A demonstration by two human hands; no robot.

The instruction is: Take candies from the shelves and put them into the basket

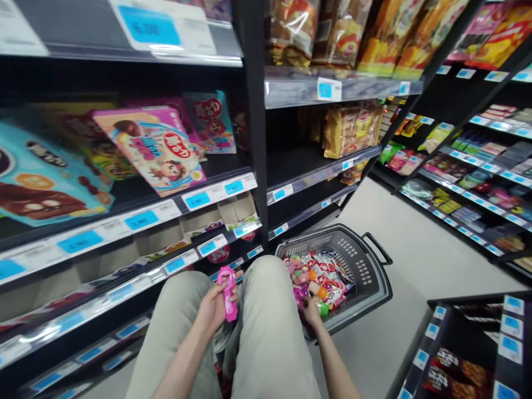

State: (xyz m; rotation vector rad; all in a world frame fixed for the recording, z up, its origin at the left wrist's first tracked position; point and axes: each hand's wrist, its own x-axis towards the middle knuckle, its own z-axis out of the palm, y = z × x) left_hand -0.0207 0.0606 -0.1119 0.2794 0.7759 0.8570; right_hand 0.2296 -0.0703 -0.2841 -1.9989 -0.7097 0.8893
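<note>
Now, pink item (228,299), in left hand (213,306)

pink item (226,296), grey basket (371,277)

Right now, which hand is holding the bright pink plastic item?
The left hand, curled around that pink plastic item; the right hand instead reaches into the dark grey shopping basket, among packaged sweets.

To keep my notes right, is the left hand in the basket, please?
No, the left hand holds a pink item near the knees, outside the basket.
</note>
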